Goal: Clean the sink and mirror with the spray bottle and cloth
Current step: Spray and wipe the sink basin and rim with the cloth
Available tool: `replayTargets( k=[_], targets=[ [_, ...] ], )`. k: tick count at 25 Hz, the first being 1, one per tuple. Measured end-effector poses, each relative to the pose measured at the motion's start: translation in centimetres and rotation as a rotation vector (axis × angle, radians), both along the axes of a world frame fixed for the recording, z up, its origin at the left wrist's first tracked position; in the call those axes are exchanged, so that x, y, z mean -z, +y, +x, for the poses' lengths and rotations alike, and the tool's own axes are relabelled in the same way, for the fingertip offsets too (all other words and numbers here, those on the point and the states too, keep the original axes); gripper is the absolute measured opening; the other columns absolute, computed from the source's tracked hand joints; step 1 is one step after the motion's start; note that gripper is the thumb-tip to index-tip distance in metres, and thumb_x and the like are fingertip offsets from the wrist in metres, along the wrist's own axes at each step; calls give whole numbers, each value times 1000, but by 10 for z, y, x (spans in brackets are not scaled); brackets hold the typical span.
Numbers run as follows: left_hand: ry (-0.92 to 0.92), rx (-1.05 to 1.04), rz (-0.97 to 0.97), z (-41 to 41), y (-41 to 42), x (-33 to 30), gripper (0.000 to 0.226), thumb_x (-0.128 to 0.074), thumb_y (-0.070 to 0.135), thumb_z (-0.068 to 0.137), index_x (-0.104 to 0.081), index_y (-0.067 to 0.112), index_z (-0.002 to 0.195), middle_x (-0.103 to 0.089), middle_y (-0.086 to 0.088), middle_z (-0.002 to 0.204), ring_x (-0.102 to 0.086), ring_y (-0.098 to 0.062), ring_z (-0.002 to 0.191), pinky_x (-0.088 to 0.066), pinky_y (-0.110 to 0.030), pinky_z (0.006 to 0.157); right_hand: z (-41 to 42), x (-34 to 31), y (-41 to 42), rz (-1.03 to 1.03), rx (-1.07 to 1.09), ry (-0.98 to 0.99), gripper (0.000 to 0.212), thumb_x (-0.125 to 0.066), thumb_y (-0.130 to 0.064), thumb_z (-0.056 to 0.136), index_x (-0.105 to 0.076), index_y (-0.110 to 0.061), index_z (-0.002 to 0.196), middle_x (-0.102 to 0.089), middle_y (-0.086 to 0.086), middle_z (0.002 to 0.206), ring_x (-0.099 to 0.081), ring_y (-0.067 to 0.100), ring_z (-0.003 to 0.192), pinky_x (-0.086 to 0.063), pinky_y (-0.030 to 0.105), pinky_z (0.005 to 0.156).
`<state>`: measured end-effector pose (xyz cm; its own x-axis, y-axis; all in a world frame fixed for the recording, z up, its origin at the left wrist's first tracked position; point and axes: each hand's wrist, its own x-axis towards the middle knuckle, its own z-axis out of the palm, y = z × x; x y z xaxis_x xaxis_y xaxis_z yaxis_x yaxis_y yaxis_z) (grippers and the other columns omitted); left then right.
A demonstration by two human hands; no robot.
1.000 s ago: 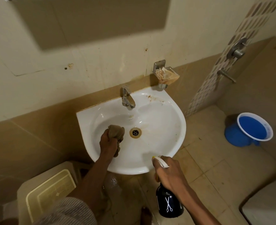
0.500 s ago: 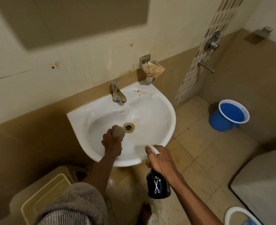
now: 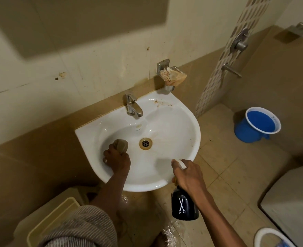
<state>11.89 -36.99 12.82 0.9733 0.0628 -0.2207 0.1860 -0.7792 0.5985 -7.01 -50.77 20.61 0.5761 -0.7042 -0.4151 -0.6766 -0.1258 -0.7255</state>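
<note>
A white wall-mounted sink [image 3: 188, 122] fills the middle of the view, with a brass drain [image 3: 145, 143] and brown stains near its back right corner. My left hand [image 3: 117, 160] is inside the basin, left of the drain, gripping a bunched brown cloth [image 3: 121, 144] pressed against the porcelain. My right hand [image 3: 188, 174] hovers over the sink's front right rim, holding a black spray bottle [image 3: 183, 205] with a white nozzle and a scissors logo; the bottle hangs below the rim. The mirror's lower edge [image 3: 86, 20] shows on the wall at the top left.
A chrome tap [image 3: 132, 106] stands at the sink's back. A soap holder [image 3: 172, 76] with a stained wrapper hangs right of it. A blue bucket [image 3: 257, 125] sits on the tiled floor at right. A beige bin [image 3: 52, 221] stands lower left. Wet floor lies below the sink.
The view has shifted slightly, so the sink sits more to the left. My left hand and cloth have moved back left, away from the drain. The spray bottle stays in my right hand.
</note>
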Motion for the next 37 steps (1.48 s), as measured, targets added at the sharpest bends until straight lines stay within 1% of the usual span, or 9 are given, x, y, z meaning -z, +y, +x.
replayTargets(
  k=[6, 9, 15, 18, 24, 26, 29, 33, 37],
  targets=[
    [38, 195, 106, 8, -8, 13, 50, -61, 3, 81, -46, 1, 129, -49, -24, 127, -47, -41, 117, -31, -46, 104, 0, -5, 11, -46, 34, -53, 53, -49, -59, 96, -74, -14, 109, -78, 8, 98, -74, 25, 91, -54, 30, 74],
    [81, 395, 161, 12, -24, 25, 49, -56, 2, 81, -44, 5, 128, -44, -21, 129, -42, -39, 118, -33, -44, 103, -6, -18, 16, 7, 112, -91, 32, -54, -46, 104, -74, -24, 92, -77, 1, 79, -74, 16, 78, -56, 29, 68],
    [283, 637, 167, 9, -61, 37, 53, -50, 29, 92, -34, 27, 142, -31, -8, 141, -36, -35, 121, -37, -47, 104, -29, -36, 22, -24, 286, -107, 31, -55, -44, 104, -76, -27, 88, -78, 1, 70, -70, 5, 60, -54, 28, 60],
    [454, 696, -24, -18, -77, 23, 58, -47, 35, 99, -21, 27, 151, -23, -8, 149, -29, -37, 132, -31, -48, 109, -34, -41, 25, -39, 369, -129, 34, -56, -43, 104, -75, -24, 82, -78, 1, 70, -72, 12, 63, -60, 37, 67],
    [711, 622, -394, -61, -85, -8, 61, -54, 44, 85, -37, 26, 142, -38, -5, 144, -39, -30, 131, -36, -48, 110, -40, -61, 27, -68, 500, -205, 40, -57, -42, 105, -75, -14, 81, -78, 3, 68, -70, 22, 64, -57, 36, 66],
    [757, 574, -504, -69, -83, -20, 47, -57, 40, 87, -46, 27, 130, -51, -8, 132, -56, -25, 107, -54, -36, 81, -43, -69, 23, -91, 528, -228, 40, -57, -41, 105, -76, -14, 82, -78, 3, 68, -71, 23, 66, -58, 37, 66],
    [894, 567, -721, -82, -80, -42, 40, -60, 31, 88, -53, 24, 127, -66, -11, 115, -59, -19, 70, -47, -23, 47, -49, -78, 16, -136, 551, -252, 40, -55, -45, 106, -77, -18, 85, -79, 5, 71, -76, 21, 70, -61, 39, 70],
    [1023, 760, -876, -90, -74, -63, 33, -59, 19, 93, -61, 20, 126, -73, -7, 112, -69, -28, 103, -57, -41, 87, -53, -86, 8, -172, 577, -292, 40, -53, -46, 106, -78, -19, 92, -80, 6, 74, -78, 28, 81, -64, 48, 79],
    [829, 613, -921, -33, -76, -60, 37, -62, 15, 90, -62, 21, 126, -72, -5, 117, -66, -29, 110, -57, -39, 81, -57, -89, 10, -159, 571, -304, 38, -53, -43, 107, -80, -18, 98, -80, 6, 78, -78, 26, 82, -64, 50, 83]
  ],
)
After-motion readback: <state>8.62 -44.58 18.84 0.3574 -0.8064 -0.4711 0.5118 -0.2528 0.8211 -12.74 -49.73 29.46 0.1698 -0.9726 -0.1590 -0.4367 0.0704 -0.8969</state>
